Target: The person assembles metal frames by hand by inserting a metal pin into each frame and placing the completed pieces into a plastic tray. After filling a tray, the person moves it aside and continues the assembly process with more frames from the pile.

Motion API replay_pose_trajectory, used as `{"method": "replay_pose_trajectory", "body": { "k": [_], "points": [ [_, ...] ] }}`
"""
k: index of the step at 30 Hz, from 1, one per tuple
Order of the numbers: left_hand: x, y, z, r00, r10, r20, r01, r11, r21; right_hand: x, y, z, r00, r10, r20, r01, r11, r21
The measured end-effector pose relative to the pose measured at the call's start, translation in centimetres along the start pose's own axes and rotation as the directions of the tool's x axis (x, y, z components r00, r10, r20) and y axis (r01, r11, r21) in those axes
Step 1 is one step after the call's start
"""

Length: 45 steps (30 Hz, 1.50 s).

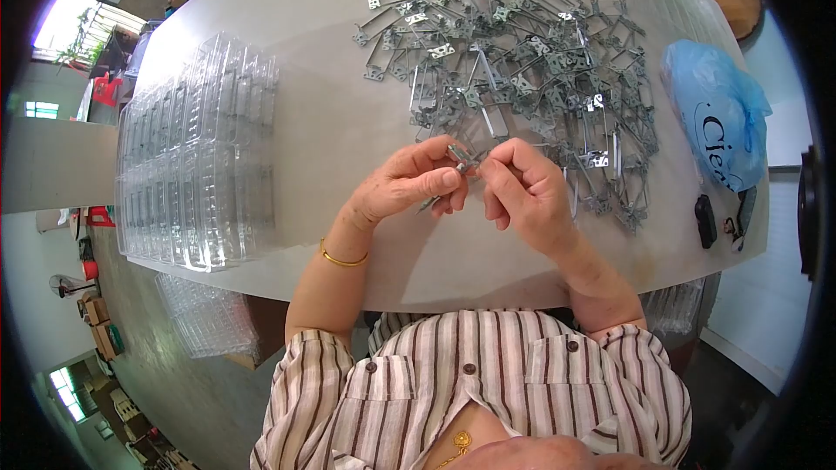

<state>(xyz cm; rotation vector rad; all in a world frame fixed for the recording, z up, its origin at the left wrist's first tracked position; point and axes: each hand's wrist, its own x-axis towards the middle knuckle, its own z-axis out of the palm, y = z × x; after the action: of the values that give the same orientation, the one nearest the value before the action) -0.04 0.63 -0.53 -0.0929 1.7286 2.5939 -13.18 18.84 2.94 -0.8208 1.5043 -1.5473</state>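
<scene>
My left hand [409,181] and my right hand [521,191] meet above the pale table [331,122], both pinching one small metal bracket [461,157] between the fingertips. A thin metal piece sticks out below my left fingers. Just beyond my hands lies a big heap of grey metal frame brackets [531,61], tangled over one another. A gold bangle sits on my left wrist.
Stacks of clear plastic blister trays [196,152] fill the table's left side, with more trays [205,322] below its edge. A blue plastic bag [716,113] lies at the right, with a small black device [705,220] beside it.
</scene>
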Motion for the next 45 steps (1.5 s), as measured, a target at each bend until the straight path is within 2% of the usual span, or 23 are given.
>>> {"method": "replay_pose_trajectory", "body": {
  "k": [4, 8, 10, 11, 13, 17, 21, 22, 23, 26, 29, 31, 35, 37, 41, 43, 45],
  "points": [
    [0.0, -0.3, -0.3, 0.999, -0.020, 0.044, 0.017, 0.998, 0.052, 0.1, -0.1, 0.2, 0.999, 0.049, -0.010, -0.049, 0.999, -0.014],
    [-0.1, -0.2, -0.3, 1.000, 0.024, 0.002, -0.024, 0.999, 0.035, 0.0, 0.1, -0.1, 0.999, 0.043, 0.005, -0.043, 0.999, -0.011],
    [0.0, -0.7, -0.6, 0.987, 0.154, -0.038, -0.155, 0.987, -0.036, 0.2, 0.6, -0.4, 1.000, 0.006, 0.004, -0.006, 1.000, -0.001],
    [0.1, -0.8, -0.8, 0.987, 0.155, -0.038, -0.156, 0.987, -0.036, 0.2, 0.8, -0.4, 1.000, -0.030, 0.003, 0.029, 1.000, 0.009],
    [0.2, -1.1, -1.3, 0.964, 0.261, -0.053, -0.262, 0.965, -0.023, 0.4, 0.9, -0.2, 1.000, -0.023, -0.021, 0.023, 0.999, 0.037],
    [0.6, -1.5, -1.2, 0.932, 0.342, -0.119, -0.346, 0.938, -0.015, 0.8, 1.5, 0.1, 0.995, 0.000, -0.102, 0.007, 0.998, 0.070],
    [1.0, -1.4, -1.0, 0.907, 0.399, -0.132, -0.413, 0.905, -0.099, 1.1, 2.4, 0.4, 0.994, 0.046, -0.095, -0.033, 0.990, 0.141],
    [1.1, -1.3, -1.0, 0.902, 0.413, -0.125, -0.428, 0.892, -0.145, 1.1, 2.5, 0.5, 0.993, 0.105, -0.058, -0.089, 0.970, 0.225],
    [1.1, -1.3, -0.9, 0.902, 0.413, -0.124, -0.429, 0.892, -0.145, 1.0, 2.6, 0.5, 0.987, 0.160, -0.016, -0.147, 0.941, 0.306],
    [1.2, -1.2, -0.6, 0.897, 0.412, -0.161, -0.429, 0.899, -0.085, 1.1, 2.9, 0.7, 0.986, 0.155, 0.060, -0.166, 0.933, 0.319],
    [1.2, -1.5, -0.7, 0.893, 0.432, -0.129, -0.441, 0.896, -0.049, 1.1, 3.5, 0.5, 0.987, 0.148, 0.057, -0.158, 0.889, 0.429],
    [1.2, -1.4, -1.0, 0.912, 0.404, -0.072, -0.406, 0.914, -0.018, 1.1, 3.4, 0.3, 0.991, 0.127, 0.035, -0.130, 0.899, 0.419],
    [1.1, -1.4, -1.1, 0.903, 0.424, -0.069, -0.427, 0.904, -0.032, 1.4, 3.5, -0.3, 0.997, 0.073, -0.017, -0.059, 0.904, 0.422],
    [0.8, -0.9, -0.9, 0.927, 0.376, -0.016, -0.375, 0.920, -0.113, 1.5, 2.8, -0.8, 0.998, 0.035, -0.056, -0.010, 0.914, 0.406],
    [0.6, -0.7, -0.8, 0.952, 0.305, 0.003, -0.304, 0.950, -0.067, 2.0, 2.7, -2.0, 0.990, -0.056, -0.128, 0.098, 0.930, 0.354],
    [0.6, -0.4, -0.7, 0.966, 0.250, 0.060, -0.242, 0.964, -0.106, 2.1, 2.3, -2.2, 0.989, -0.073, -0.129, 0.111, 0.942, 0.316],
    [0.6, -1.0, -0.6, 0.969, 0.242, 0.045, -0.232, 0.959, -0.162, 2.1, 2.0, -2.3, 0.988, -0.089, -0.129, 0.122, 0.953, 0.278]
  ]
}}
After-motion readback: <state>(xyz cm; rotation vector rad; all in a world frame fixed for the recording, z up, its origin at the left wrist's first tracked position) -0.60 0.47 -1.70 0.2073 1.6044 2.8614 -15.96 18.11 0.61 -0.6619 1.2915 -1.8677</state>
